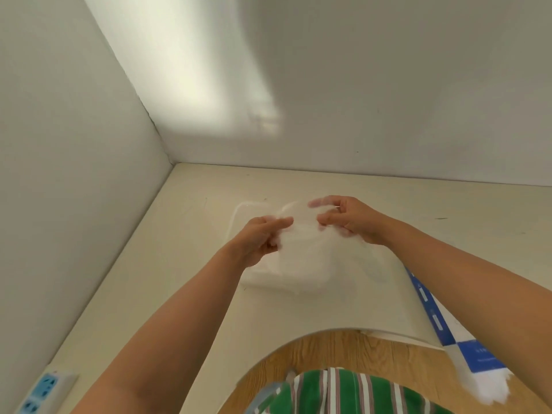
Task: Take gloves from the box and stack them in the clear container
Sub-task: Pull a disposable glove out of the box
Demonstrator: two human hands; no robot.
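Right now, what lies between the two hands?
In the head view, a thin white glove spans the gap. The left hand and the right hand each pinch an edge of it, over the clear container.

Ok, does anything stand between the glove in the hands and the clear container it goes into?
Nothing visible does. The left hand and right hand pinch the glove directly over the clear container, whose rim shows at the left. Only a blurred white heap, probably gloves, lies below. The box sits off to the right.
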